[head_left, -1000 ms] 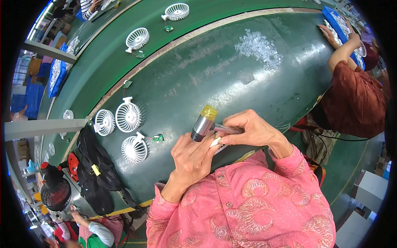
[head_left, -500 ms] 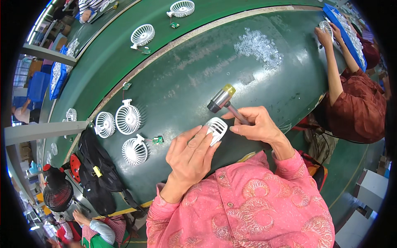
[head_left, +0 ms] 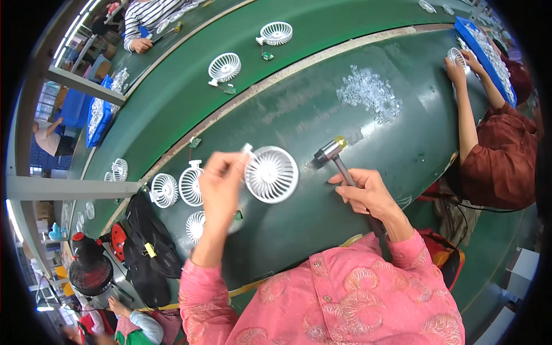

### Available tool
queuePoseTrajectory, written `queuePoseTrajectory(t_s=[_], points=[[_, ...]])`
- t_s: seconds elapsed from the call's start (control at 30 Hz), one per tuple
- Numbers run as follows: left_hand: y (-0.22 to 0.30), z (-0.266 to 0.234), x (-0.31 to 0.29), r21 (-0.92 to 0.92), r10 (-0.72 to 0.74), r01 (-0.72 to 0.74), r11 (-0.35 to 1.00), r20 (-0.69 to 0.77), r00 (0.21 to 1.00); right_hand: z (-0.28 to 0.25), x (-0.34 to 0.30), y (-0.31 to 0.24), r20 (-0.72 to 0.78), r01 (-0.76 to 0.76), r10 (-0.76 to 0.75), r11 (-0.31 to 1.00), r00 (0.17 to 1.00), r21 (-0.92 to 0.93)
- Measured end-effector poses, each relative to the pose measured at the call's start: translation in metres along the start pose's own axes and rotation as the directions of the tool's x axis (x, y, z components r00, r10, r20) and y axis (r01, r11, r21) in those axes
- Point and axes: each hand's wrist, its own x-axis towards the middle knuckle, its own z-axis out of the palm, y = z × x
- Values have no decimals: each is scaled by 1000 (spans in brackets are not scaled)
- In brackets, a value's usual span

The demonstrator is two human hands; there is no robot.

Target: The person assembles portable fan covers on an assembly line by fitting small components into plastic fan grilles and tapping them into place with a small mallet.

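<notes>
My left hand (head_left: pixel 223 178) pinches the short neck of a round white fan housing (head_left: pixel 271 174), whose spiral grille faces up. The fingers partly hide the neck. My right hand (head_left: pixel 368 194) is closed around the handle of a small mallet (head_left: pixel 329 152) with a metal head, one dark face and one yellow face. The mallet head is to the right of the housing, apart from it. Beyond my left hand lie more white fan housings (head_left: pixel 164 190), one partly behind my wrist. A small green circuit board (head_left: pixel 238 215) shows beside that forearm.
A pile of small clear plastic pieces (head_left: pixel 369 95) lies on the green table (head_left: pixel 299 115). White fan housings (head_left: pixel 225 67) with circuit boards sit on the green belt (head_left: pixel 172 92). At the right a co-worker's hands (head_left: pixel 458 69) hold a housing near a blue tray (head_left: pixel 489 57). A black bag (head_left: pixel 148 247) hangs at left.
My left hand has moved left and up from in front of me, and the round housing now shows whole where fingers covered a white slotted part. The mallet stays in my right hand.
</notes>
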Motion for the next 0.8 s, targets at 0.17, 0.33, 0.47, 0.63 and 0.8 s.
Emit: queuePoseTrajectory(t_s=[0.17,0.33,0.47,0.63,0.8], points=[[-10,-40,109,-378,-174,85,922,-208,962,-10,1,5,-48,-24,26,999,998,41],[-75,-111,216,-488,-507,302,819,-368,779,-6,6,0,3,-33,33,998,999,49],[-82,-81,245,372,183,85,924,-627,757,-11,11,3,35,-66,65,997,997,46],[-8,49,251,459,491,-484,745,114,864,-16,9,2,-6,-84,84,994,996,75],[-11,141,276,585,418,-570,577,388,821,-12,12,5,-30,-134,139,984,990,119]])
